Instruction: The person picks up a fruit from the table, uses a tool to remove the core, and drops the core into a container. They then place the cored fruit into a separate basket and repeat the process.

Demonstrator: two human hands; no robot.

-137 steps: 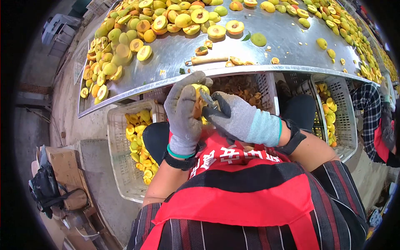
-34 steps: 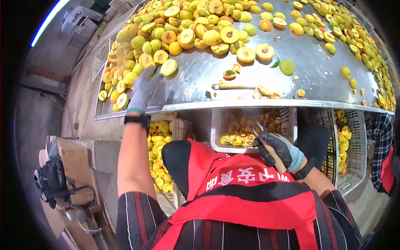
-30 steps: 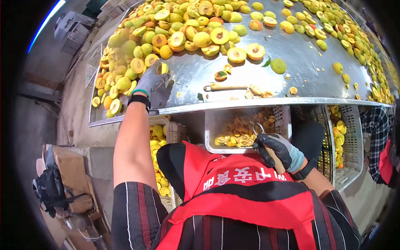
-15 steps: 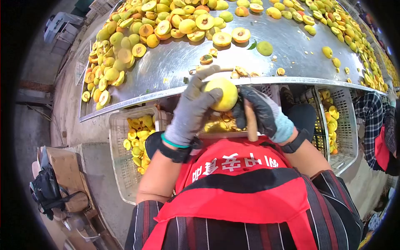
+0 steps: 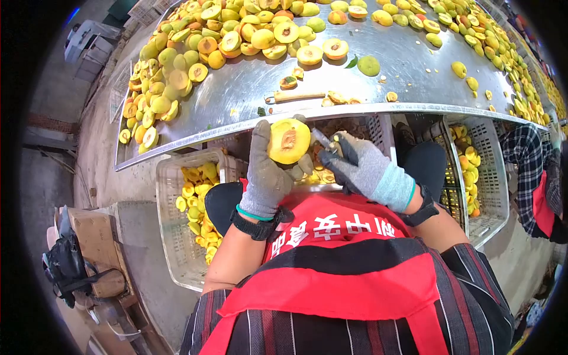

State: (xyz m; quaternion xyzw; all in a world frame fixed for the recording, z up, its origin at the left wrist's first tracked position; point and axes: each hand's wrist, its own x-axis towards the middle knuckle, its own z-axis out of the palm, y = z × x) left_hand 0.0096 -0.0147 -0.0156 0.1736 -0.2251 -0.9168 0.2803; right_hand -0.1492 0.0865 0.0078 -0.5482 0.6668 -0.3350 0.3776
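Observation:
My left hand (image 5: 269,168), in a grey glove with a dark palm, is closed around a yellow peach half (image 5: 289,141). The cut face is turned up, and a brownish centre shows in it. My right hand (image 5: 367,163), gloved in grey and black, grips a small knife-like tool (image 5: 322,139). Its grey metal end points toward the peach half, a little apart from it; the handle is hidden in my fingers. Beyond my hands, a wooden-handled tool with a wire loop (image 5: 299,96) lies near the metal table's front edge (image 5: 355,110).
Halved peaches (image 5: 236,35) are heaped on the table's left side, with more along the right. A crate (image 5: 171,236) of yellow pieces stands at my left, another crate (image 5: 488,177) at my right. A co-worker's checked sleeve (image 5: 523,160) shows at far right.
The peach in my left hand has turned from its round skin side to a cut face. My right hand has rotated; the tool's wooden handle is now hidden and its metal end shows.

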